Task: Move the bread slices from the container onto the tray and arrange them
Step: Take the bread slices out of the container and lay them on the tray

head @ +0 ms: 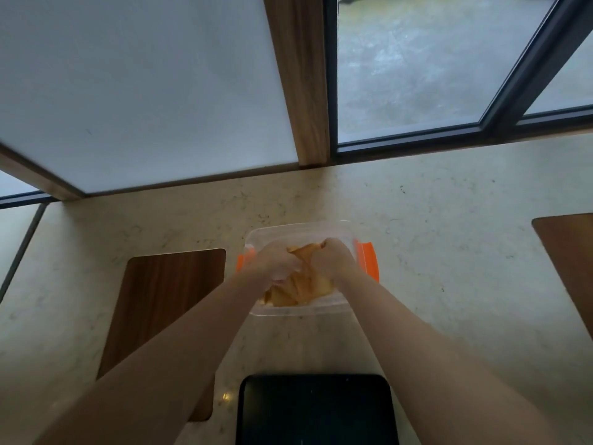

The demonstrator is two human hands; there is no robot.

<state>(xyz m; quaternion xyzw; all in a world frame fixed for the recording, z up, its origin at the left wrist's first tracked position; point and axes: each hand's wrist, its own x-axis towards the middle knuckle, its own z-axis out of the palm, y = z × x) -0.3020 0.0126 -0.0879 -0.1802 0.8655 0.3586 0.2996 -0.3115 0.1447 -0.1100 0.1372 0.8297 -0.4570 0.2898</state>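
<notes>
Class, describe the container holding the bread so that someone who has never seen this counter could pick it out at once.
Start at the pale stone counter under the window. Near its middle, between a brown wooden board on the left and a black tray nearest the viewer, sits the container. It is the only clear plastic box, with orange clips on its sides, golden bread slices inside, and both hands reaching in.

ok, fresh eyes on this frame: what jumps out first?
Both hands are deep in the clear container at centre: the left hand and right hand are closed on the yellowish bread slices inside. Bright orange latches flank the container. The dark tray sits nearest the camera with no bread on it, and a wooden board lies to the left.
</notes>
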